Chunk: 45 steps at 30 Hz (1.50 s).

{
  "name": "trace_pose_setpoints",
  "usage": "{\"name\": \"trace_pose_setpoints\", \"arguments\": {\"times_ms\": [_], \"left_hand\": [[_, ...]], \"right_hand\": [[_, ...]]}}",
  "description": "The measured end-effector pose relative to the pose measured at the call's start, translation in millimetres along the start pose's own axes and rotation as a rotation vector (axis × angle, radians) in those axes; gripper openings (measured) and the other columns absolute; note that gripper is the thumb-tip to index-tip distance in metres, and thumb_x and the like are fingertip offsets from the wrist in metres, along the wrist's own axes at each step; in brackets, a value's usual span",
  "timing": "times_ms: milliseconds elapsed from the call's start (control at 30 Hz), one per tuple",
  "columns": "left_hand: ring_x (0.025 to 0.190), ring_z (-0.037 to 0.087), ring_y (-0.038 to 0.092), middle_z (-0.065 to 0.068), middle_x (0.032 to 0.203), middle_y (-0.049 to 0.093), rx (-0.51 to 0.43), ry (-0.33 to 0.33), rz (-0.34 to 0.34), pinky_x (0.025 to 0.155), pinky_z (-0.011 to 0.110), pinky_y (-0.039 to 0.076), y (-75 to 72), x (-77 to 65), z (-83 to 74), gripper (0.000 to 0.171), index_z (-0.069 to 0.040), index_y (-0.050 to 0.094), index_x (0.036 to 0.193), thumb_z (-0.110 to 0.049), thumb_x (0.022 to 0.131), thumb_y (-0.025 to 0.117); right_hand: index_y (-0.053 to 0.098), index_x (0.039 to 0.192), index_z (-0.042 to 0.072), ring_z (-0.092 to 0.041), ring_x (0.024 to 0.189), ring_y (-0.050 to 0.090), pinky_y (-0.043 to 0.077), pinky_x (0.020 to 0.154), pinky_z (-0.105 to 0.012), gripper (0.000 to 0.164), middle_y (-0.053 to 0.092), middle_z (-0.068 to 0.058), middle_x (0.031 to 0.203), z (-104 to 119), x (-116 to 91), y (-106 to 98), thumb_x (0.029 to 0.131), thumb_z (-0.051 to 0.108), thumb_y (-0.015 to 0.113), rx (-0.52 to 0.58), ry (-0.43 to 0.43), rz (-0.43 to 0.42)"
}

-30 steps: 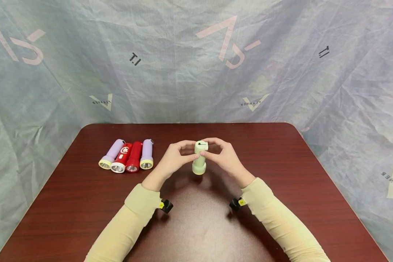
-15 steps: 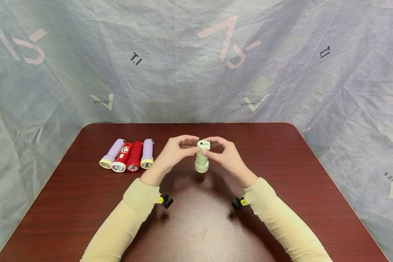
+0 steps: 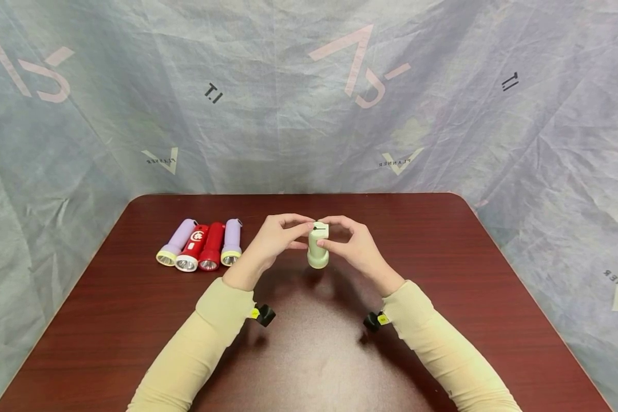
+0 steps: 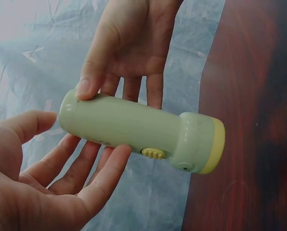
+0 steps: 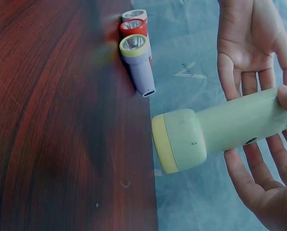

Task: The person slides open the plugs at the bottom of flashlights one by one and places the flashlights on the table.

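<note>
A pale green flashlight (image 3: 317,247) with a yellow lens ring stands tail up above the table in the head view. My right hand (image 3: 357,243) pinches its body, thumb on the near side, fingers behind. Beside its other flank is my left hand (image 3: 275,240). In the left wrist view the left fingers (image 4: 107,178) are loosely extended against or close to the body, while the thumb tip hovers by the tail end. A ridged yellow switch (image 4: 154,153) shows on the side facing the left hand. The lens face is hidden.
At the table's left lie several flashlights in a row: a lilac one (image 3: 177,242), a red one with white print (image 3: 192,248), a plain red one (image 3: 212,246), another lilac one (image 3: 232,242). A grey cloth (image 3: 288,114) hangs behind the dark red table (image 3: 417,257).
The flashlight has shifted slightly right and up within the hands. My left thumb has moved up from the body's side to the tail end, and the left fingers have loosened.
</note>
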<state>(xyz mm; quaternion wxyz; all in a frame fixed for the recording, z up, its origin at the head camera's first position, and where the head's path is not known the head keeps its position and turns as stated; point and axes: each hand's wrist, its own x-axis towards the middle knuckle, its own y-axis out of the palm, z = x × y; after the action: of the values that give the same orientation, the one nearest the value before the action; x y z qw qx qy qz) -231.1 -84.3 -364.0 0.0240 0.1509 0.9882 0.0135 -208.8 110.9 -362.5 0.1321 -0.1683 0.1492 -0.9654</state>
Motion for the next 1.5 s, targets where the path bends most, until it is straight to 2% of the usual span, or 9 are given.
{"name": "trace_pose_setpoints", "arguments": {"times_ms": [133,433,700,933,1267,1500], "left_hand": [[0.091,0.020,0.067,0.015,0.112,0.064,-0.006,-0.018,0.001,0.083,0.049,0.054,0.3,-0.2,-1.4,0.027,0.002,0.066,0.111,-0.013,0.088,0.067],[0.090,0.024,0.068,0.014,0.110,0.064,0.050,-0.029,-0.010,0.078,0.046,0.056,0.4,1.4,-4.4,0.024,0.002,0.067,0.107,-0.012,0.087,0.067],[0.086,0.021,0.068,0.014,0.105,0.065,0.068,-0.031,-0.009,0.075,0.041,0.058,1.3,1.2,-7.3,0.021,0.002,0.066,0.104,-0.009,0.087,0.066],[0.085,0.021,0.068,0.013,0.101,0.064,0.085,-0.042,-0.023,0.079,0.048,0.056,5.4,1.2,-10.6,0.019,0.003,0.065,0.101,-0.009,0.087,0.065],[0.086,0.021,0.069,0.012,0.103,0.065,0.103,-0.048,-0.036,0.072,0.040,0.058,9.7,0.6,-12.2,0.015,0.001,0.066,0.096,-0.010,0.086,0.066],[0.085,0.020,0.068,0.012,0.097,0.065,0.107,-0.051,-0.046,0.070,0.041,0.059,12.7,1.1,-12.6,0.013,0.000,0.066,0.092,-0.010,0.084,0.068]], "right_hand": [[0.063,0.115,0.005,-0.025,0.095,0.064,0.052,0.083,-0.038,0.037,0.066,-0.011,0.110,-0.4,-0.9,0.6,0.080,0.008,0.075,-0.011,-0.015,-0.003],[0.063,0.115,0.006,-0.026,0.094,0.064,0.052,0.083,-0.040,0.037,0.066,-0.012,0.109,0.3,-0.7,1.2,0.080,0.009,0.075,-0.023,-0.011,-0.001],[0.064,0.114,0.005,-0.022,0.092,0.066,0.054,0.079,-0.032,0.035,0.066,-0.012,0.108,0.4,-1.0,2.2,0.080,0.009,0.074,0.004,0.001,-0.001],[0.063,0.115,0.004,-0.028,0.091,0.065,0.055,0.078,-0.031,0.037,0.066,-0.016,0.106,-1.4,-1.1,1.9,0.080,0.008,0.075,0.037,-0.001,-0.003],[0.064,0.114,0.003,-0.031,0.094,0.064,0.055,0.077,-0.030,0.036,0.067,-0.017,0.106,-0.6,-2.4,0.4,0.079,0.007,0.075,0.064,0.005,0.000],[0.065,0.113,0.003,-0.024,0.093,0.065,0.055,0.079,-0.031,0.037,0.067,-0.014,0.106,0.5,-3.2,-0.3,0.079,0.007,0.076,0.046,0.011,-0.007]]}}
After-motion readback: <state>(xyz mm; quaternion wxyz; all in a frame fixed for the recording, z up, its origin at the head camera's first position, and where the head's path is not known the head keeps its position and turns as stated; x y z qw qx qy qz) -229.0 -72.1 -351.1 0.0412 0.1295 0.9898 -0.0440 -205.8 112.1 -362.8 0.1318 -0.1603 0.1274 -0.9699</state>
